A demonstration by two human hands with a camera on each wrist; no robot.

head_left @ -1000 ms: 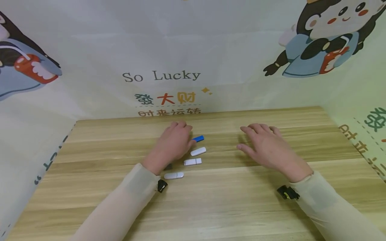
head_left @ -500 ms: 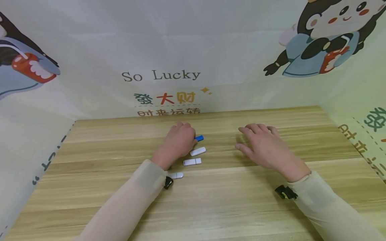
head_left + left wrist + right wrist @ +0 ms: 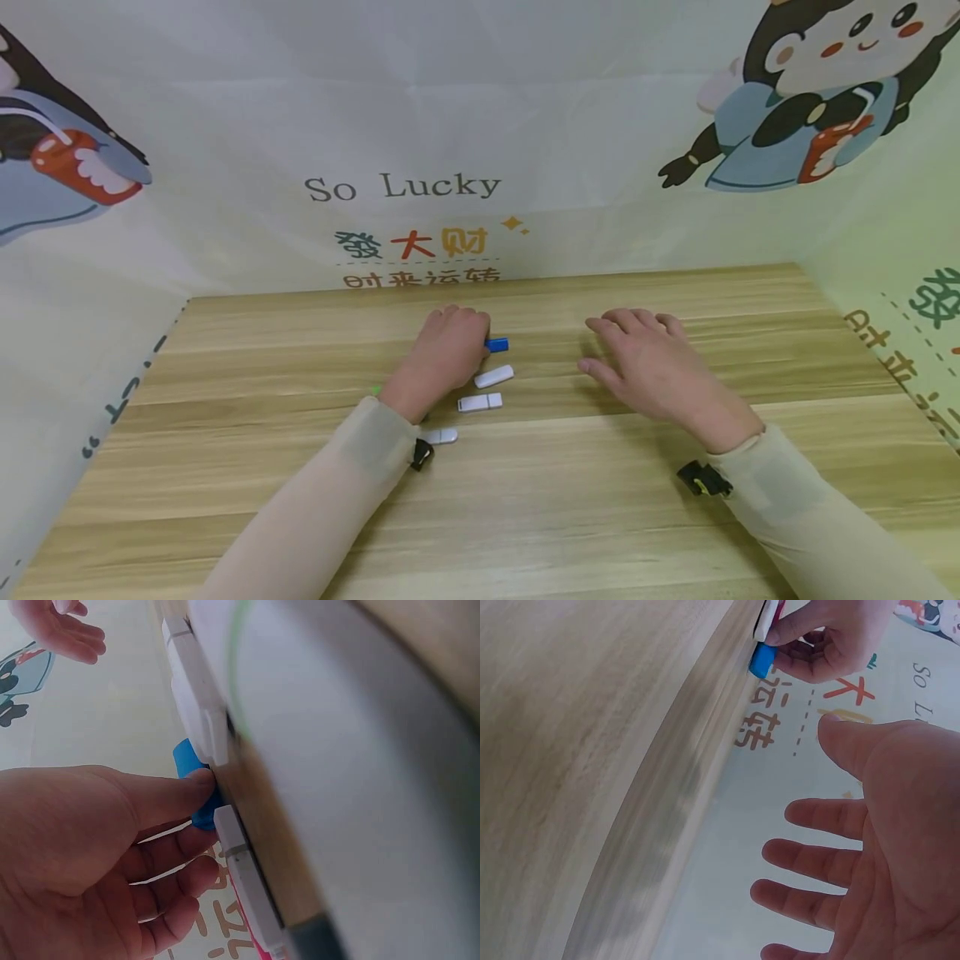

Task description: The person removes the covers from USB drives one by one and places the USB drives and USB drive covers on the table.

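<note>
On the wooden table (image 3: 225, 467) lies a small blue USB stick (image 3: 497, 344). My left hand (image 3: 450, 350) is on its left end, and the thumb (image 3: 187, 784) and curled fingers pinch the blue stick (image 3: 189, 759). The right wrist view shows the same pinch on the blue stick (image 3: 763, 659). Three white USB sticks (image 3: 493, 376), (image 3: 480, 402), (image 3: 442, 436) lie in a slanted row just right of my left wrist. My right hand (image 3: 645, 362) stays flat over the table to the right, fingers spread (image 3: 832, 862), holding nothing.
Printed cloth walls (image 3: 405, 187) close in the table at the back and on both sides. A tiny green thing (image 3: 375, 389) peeks out left of my left wrist. Bare wood runs along the front and the left.
My left hand has slid forward and right, and its fingers have curled onto the blue stick. My right hand has drifted slightly left. The white sticks have not moved.
</note>
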